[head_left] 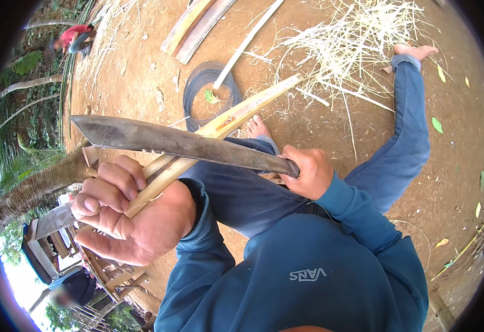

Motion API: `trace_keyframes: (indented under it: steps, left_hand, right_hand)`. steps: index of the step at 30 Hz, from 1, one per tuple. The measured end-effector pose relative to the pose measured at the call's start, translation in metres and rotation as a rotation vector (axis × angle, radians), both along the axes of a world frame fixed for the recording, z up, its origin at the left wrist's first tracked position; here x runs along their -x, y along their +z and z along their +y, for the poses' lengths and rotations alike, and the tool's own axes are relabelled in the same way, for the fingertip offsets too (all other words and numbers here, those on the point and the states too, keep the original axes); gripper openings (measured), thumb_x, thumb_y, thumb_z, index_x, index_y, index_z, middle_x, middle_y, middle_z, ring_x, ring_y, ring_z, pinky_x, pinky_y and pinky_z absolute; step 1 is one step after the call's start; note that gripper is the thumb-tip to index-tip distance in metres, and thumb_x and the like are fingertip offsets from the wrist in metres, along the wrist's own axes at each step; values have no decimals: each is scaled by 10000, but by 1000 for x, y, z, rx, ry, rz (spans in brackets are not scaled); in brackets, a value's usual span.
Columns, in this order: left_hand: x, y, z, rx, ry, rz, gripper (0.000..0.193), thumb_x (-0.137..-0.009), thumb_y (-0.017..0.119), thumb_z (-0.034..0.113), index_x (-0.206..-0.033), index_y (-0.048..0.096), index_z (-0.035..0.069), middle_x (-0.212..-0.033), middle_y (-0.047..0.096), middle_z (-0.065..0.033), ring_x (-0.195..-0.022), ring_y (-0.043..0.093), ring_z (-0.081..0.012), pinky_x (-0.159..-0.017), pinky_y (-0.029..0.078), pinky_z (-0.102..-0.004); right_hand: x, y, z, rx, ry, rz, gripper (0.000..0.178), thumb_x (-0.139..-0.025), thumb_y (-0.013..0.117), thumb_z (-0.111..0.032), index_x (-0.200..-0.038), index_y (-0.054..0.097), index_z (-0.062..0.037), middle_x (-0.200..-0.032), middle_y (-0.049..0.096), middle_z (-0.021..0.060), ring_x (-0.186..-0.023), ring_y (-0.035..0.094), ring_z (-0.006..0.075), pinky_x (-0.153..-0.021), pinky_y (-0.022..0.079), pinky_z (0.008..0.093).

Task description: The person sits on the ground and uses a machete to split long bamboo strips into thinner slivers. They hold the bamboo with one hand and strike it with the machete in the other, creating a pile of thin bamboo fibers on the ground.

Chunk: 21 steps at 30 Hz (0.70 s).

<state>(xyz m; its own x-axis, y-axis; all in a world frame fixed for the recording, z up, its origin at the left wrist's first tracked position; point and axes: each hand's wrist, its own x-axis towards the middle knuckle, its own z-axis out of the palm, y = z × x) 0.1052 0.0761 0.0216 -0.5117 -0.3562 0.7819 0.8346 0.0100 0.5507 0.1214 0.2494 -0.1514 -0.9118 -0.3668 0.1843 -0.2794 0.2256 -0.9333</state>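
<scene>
My left hand (142, 218) is turned palm up, its fingers curled over the near end of a long pale split-wood strip (253, 105), possibly bamboo. The thumb stands away from it. From the palm the strip slants up and to the right, past my bent leg. In my right hand (311, 172) is the handle of a machete (164, 139), gripped in a fist. Its broad dark blade crosses over the strip and points left, beyond my left fingers. Small pale chips cling to the blade's lower edge, and a thin curl of wood hangs off the strip near my palm.
A coil of dark wire (191, 99) lies on the dirt ahead, beside a narrow pale strip (247, 44). Heaped shavings (347, 44) spread near my outstretched foot (416, 52). Two boards (198, 25) lie farther off. People (76, 37) are at far left and lower left, near a wooden structure (59, 243).
</scene>
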Motion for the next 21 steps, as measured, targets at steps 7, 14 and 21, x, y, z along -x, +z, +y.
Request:
trace_keyframes:
  steps: [7,14,21]
  left_hand:
    - [12,-4,-2,2,14,45,403,-971,319,410,-856,466,52,-598,302,1,-501,260,-102,-462,230,-248]
    - [-2,-2,15,25,-16,26,410,-959,334,441,-855,449,61,-606,289,7,-538,257,-107,-498,236,-270]
    - [-9,-5,26,72,22,11,423,-954,349,477,-851,440,77,-613,271,22,-544,242,-101,-514,218,-271]
  right_hand:
    - [-22,-70,49,-273,-220,-324,118,-729,648,-129,-763,597,-29,-599,558,185,-568,587,364,-508,440,400]
    - [-18,0,29,-62,19,-236,158,-726,670,-171,-813,590,-66,-604,576,160,-576,593,369,-525,452,445]
    - [6,22,7,-3,44,-121,185,-707,703,-183,-791,577,-76,-587,571,154,-589,607,359,-535,469,448]
